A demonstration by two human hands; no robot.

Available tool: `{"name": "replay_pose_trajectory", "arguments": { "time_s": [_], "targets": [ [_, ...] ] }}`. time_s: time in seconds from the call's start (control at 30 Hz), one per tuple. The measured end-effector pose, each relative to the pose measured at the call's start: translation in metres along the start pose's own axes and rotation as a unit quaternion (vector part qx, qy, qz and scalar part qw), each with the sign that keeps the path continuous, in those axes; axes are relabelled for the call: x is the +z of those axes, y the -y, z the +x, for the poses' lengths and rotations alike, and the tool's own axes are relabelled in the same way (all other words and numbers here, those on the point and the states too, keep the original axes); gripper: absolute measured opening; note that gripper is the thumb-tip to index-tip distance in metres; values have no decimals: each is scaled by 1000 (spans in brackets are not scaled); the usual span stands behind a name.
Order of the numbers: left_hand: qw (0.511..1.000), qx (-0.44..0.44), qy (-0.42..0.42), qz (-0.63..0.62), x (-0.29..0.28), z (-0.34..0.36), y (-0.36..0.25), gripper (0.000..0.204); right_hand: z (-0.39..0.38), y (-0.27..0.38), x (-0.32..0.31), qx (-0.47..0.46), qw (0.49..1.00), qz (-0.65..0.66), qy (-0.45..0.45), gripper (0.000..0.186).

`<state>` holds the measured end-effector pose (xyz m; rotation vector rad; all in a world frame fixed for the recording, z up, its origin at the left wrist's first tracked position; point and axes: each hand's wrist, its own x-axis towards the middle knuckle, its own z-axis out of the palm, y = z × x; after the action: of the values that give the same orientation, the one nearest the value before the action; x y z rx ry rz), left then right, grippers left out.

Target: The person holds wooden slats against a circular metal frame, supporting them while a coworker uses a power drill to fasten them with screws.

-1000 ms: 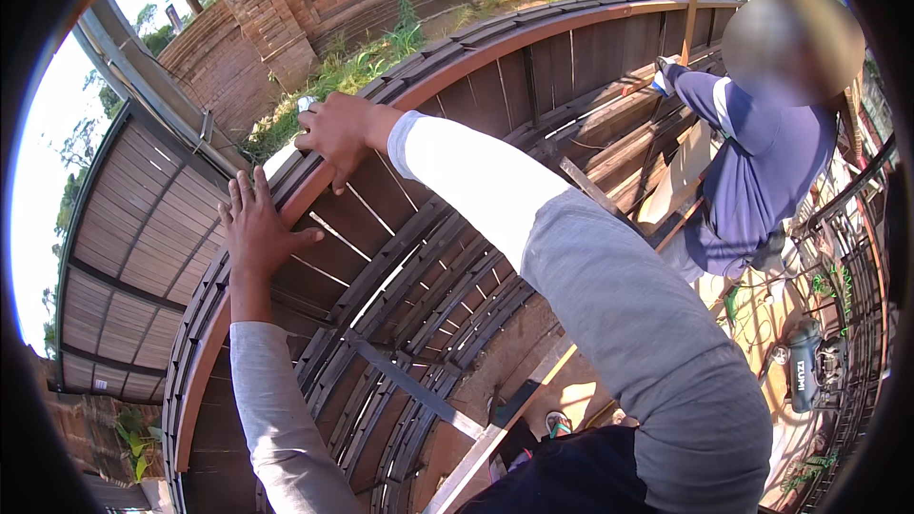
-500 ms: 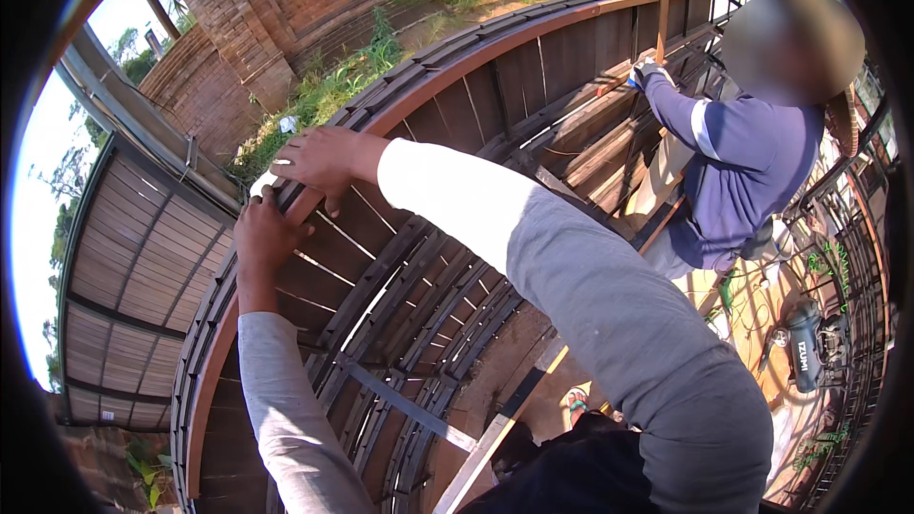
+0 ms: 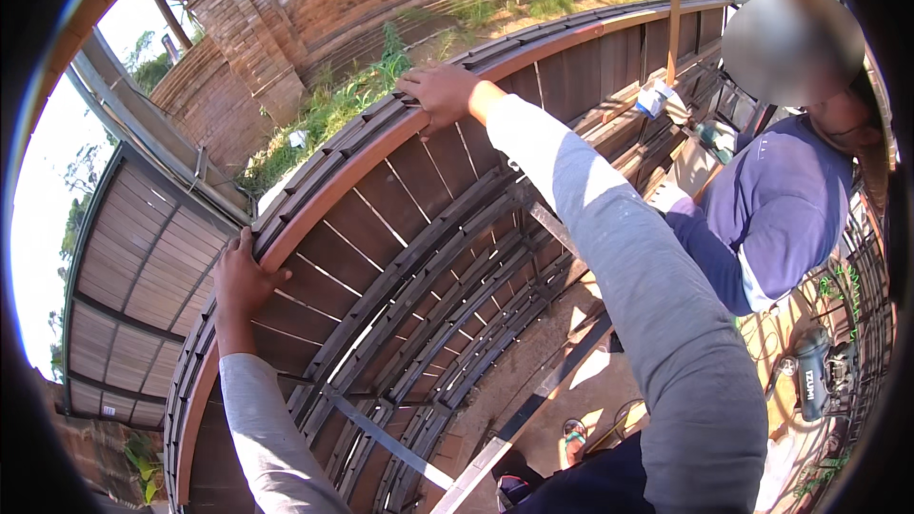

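A curved wall of dark brown slats [image 3: 379, 205] sweeps round in front of me, topped by a reddish-brown rail [image 3: 328, 196] with a dark ridged outer edge. My left hand [image 3: 244, 278] is hooked over this rail at the left, fingers on the outer side and thumb inside. Farther along to the right, my right hand [image 3: 443, 98] grips the same rail, its fingers curled over the top. Both my arms are stretched out, with a wide span of rail between the hands.
At right a co-worker in a purple top [image 3: 781, 195] bends beside a teal tool [image 3: 716, 138] and an upright wooden strip [image 3: 673, 38]. Dark curved bars [image 3: 400, 257] and a crossing beam [image 3: 533, 409] lie below. A blue-grey machine [image 3: 811, 376] stands on the floor. Beyond is a brick wall [image 3: 381, 0].
My right hand has slid right along the rail, away from the left hand, which has shifted slightly nearer. The co-worker has bent lower, with a hand now away from the upright strip.
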<state>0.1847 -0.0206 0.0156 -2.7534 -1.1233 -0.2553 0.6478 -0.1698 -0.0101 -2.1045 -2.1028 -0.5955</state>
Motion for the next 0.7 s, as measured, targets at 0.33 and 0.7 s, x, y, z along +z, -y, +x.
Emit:
{"name": "replay_pose_trajectory", "arguments": {
  "time_s": [0.33, 0.7],
  "targets": [
    [999, 10, -44, -24, 3, -6, 2, 107, 16, 0, -10, -49, 999, -2, 11, 98],
    [999, -10, -49, -10, 1, -8, -2, 107, 20, 3, -17, -53, 998, -22, 27, 98]
  ]
}}
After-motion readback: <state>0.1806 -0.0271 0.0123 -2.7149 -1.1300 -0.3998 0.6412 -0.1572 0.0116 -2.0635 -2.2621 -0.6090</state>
